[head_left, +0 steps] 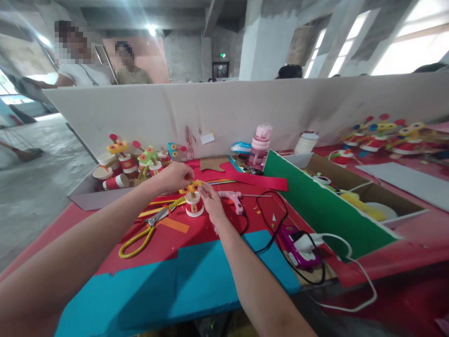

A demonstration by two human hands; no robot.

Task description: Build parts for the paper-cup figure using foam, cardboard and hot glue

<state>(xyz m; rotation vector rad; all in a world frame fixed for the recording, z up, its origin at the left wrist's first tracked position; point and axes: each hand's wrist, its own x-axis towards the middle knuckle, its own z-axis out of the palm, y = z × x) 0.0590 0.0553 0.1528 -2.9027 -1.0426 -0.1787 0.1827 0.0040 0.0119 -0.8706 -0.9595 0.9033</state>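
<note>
A small figure made from a red-and-white paper cup (194, 206) stands upright on the red table top. Its yellow head (192, 187) has two dark round eyes, and a folded yellow paper arm (177, 203) sticks out to the left. My left hand (179, 175) is closed in a pinch at the top of the head, where a little green piece shows at the fingertips. On the head's right side, my right hand (212, 202) grips its edge between thumb and fingers. Yellow-handled scissors (145, 233) and an orange paper strip (174, 225) lie nearby.
A pink glue gun (235, 199) lies right of the figure, its black cord running to a purple power strip (298, 248). Similar cup figures fill a box (84, 196) at left. A green-sided box (315, 206) stands right; blue sheets (210, 271) cover the front edge.
</note>
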